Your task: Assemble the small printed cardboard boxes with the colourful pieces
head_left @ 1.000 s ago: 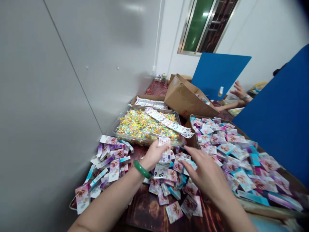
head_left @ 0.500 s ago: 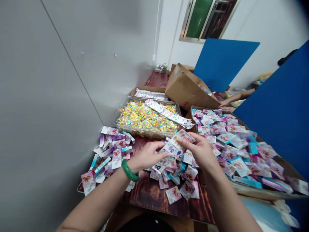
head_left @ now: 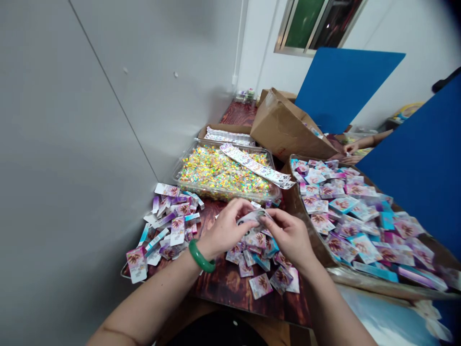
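Observation:
My left hand (head_left: 228, 229), with a green bangle (head_left: 201, 257) on its wrist, pinches one side of a printed sticker sheet (head_left: 253, 217). On the opposite side, the fingers of my right hand (head_left: 292, 236) grip the same sheet. It looks bent or folded between them, and my fingers cover part of it. Below lies a loose heap of small printed boxes (head_left: 260, 285) on the dark wooden table (head_left: 230, 288). More boxes, several with flaps open, form a pile (head_left: 177, 229) to the left.
Beyond my hands, a clear plastic tray (head_left: 230, 193) holds small colourful packets, with sticker strips (head_left: 254, 164) across it. A large carton (head_left: 306, 216) full of small boxes stands right. Behind are a tilted cardboard box (head_left: 284, 127), blue panels (head_left: 351, 91) and another person's hand (head_left: 352, 148).
The sticker sheet was held flatter and showed more of its face; now it is bent up between my hands, which are closer together. The other person's hand has shifted slightly.

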`<state>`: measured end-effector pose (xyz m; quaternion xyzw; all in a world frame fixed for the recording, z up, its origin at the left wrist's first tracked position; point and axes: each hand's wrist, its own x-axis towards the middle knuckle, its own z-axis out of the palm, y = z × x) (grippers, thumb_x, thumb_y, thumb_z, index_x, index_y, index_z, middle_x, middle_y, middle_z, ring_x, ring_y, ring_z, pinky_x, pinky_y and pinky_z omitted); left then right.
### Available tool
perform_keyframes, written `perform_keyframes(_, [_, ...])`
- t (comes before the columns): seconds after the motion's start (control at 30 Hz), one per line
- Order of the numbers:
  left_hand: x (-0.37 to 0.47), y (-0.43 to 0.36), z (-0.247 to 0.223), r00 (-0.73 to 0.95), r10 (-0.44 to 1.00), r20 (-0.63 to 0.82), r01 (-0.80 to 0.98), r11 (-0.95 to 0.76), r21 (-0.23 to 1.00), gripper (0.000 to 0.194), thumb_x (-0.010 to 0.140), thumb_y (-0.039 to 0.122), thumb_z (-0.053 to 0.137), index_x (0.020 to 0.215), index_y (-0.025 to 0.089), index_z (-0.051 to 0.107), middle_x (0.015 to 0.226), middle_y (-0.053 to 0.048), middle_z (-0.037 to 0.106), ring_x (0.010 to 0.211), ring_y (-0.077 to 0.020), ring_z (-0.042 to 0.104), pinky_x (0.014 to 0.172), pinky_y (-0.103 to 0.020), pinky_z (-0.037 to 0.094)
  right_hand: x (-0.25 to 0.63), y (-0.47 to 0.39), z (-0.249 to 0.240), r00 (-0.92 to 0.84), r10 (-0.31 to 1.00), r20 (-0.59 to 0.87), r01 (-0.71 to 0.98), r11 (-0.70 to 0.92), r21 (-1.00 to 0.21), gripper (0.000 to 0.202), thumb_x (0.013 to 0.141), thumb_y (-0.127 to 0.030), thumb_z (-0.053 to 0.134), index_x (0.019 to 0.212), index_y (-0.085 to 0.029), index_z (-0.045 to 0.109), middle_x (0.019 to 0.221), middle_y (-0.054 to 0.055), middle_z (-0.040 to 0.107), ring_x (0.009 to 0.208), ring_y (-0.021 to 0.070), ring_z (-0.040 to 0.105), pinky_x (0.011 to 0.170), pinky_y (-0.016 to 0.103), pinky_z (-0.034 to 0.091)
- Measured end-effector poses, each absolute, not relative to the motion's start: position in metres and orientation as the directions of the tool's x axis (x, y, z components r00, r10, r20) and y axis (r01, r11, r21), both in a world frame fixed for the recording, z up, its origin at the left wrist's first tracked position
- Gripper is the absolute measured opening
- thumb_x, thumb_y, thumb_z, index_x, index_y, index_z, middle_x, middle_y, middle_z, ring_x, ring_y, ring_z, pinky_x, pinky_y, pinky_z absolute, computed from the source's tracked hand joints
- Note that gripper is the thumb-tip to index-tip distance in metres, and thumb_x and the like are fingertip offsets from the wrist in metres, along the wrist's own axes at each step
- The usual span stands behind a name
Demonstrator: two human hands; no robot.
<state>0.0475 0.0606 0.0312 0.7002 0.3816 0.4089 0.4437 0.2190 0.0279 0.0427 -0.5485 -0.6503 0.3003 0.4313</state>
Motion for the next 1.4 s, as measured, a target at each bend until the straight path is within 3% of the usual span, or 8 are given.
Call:
perform_keyframes(0.13, [0.047,0.065,0.022,0.351,0.927,0.131,0.224,-0.219,0.95,0.03,0.071,0.028,0.07,0.098,0.018,0.062,0.1,-0.006,0.061,0.088,-0.0188,0.056,0.079,-0.031,0.045,0.224,0.031,0.039,0.064,0.998,0.026,0.055,0.023,-0.998,0.02,0.069,-0.036,0.072,0.076,-0.018,0.068,0.068,0.001,0.066,0.061,0.0145,0.056,0.059,0.026,0.043])
perform_keyframes(0.3, [0.051,0.072,0.015,0.497,0.868,-0.026,-0.025,0.044,0.999,0.016,0.069,0.021,0.07,0.082,0.014,0.065,0.082,-0.003,0.066,0.077,-0.0151,0.059,0.074,-0.027,0.045,0.23,0.036,0.035,-0.103,0.964,-0.243,-0.208,-0.26,-0.943,0.021,0.059,-0.035,0.08,0.064,-0.018,0.07,0.064,0.0,0.064,0.057,0.012,0.052,0.059,0.026,0.04])
perform_keyframes(0.47, [0.059,0.074,0.013,0.403,0.913,0.065,-0.08,-0.035,0.996,0.015,0.072,0.014,0.062,0.087,0.014,0.066,0.089,-0.004,0.067,0.084,-0.0153,0.06,0.078,-0.026,0.045,0.225,0.039,0.019,-0.113,0.979,-0.167,-0.166,-0.184,-0.969,0.015,0.061,-0.032,0.079,0.061,-0.019,0.07,0.107,0.006,0.067,0.097,0.0212,0.058,0.084,0.031,0.04])
perform_keyframes(0.67, [0.067,0.073,0.011,0.267,0.962,-0.056,-0.016,0.062,0.998,0.009,0.074,0.021,0.062,0.076,0.012,0.064,0.066,0.0,0.06,0.059,-0.01,0.053,0.057,-0.021,0.042,0.218,0.044,0.002,-0.027,0.988,-0.153,-0.17,-0.155,-0.973,0.027,0.06,-0.031,0.08,0.077,-0.019,0.063,0.069,-0.002,0.065,0.064,0.0135,0.057,0.064,0.026,0.042])
perform_keyframes(0.83, [0.072,0.063,0.01,0.394,0.908,-0.145,-0.169,0.226,0.959,0.026,0.074,0.036,0.066,0.086,0.013,0.063,0.082,-0.002,0.064,0.071,-0.0117,0.059,0.069,-0.026,0.049,0.22,0.047,0.0,0.03,0.989,-0.147,0.0,-0.147,-0.989,0.031,0.061,-0.041,0.077,0.069,-0.018,0.058,0.054,-0.005,0.055,0.046,0.0098,0.045,0.046,0.022,0.033])
perform_keyframes(1.0, [0.062,0.114,0.013,0.465,0.873,-0.144,0.072,0.125,0.99,0.031,0.079,0.044,0.059,0.076,0.013,0.06,0.065,-0.001,0.061,0.056,-0.0108,0.057,0.056,-0.024,0.048,0.225,0.038,-0.002,0.112,0.991,-0.074,0.098,-0.085,-0.992,0.029,0.071,-0.046,0.068,0.073,-0.019,0.06,0.05,-0.006,0.046,0.041,0.0093,0.038,0.041,0.023,0.028])
perform_keyframes(1.13, [0.05,0.195,0.025,0.269,0.957,-0.107,0.344,0.008,0.939,0.022,0.079,0.032,0.064,0.074,0.011,0.063,0.069,-0.002,0.062,0.067,-0.0144,0.06,0.063,-0.026,0.049,0.237,0.032,-0.001,0.139,0.99,-0.034,0.104,-0.049,-0.993,0.029,0.077,-0.046,0.062,0.088,-0.019,0.062,0.051,-0.005,0.046,0.046,0.0117,0.041,0.044,0.023,0.032])
perform_keyframes(1.4, [0.068,0.229,0.039,0.28,0.959,-0.043,0.32,-0.051,0.946,0.036,0.085,0.036,0.057,0.113,0.014,0.057,0.114,-0.005,0.057,0.102,-0.0276,0.057,0.084,-0.04,0.05,0.245,0.03,-0.003,0.198,0.98,-0.005,0.118,-0.029,-0.993,0.033,0.07,-0.051,0.066,0.072,-0.019,0.061,0.057,-0.001,0.052,0.051,0.0143,0.046,0.048,0.026,0.038])
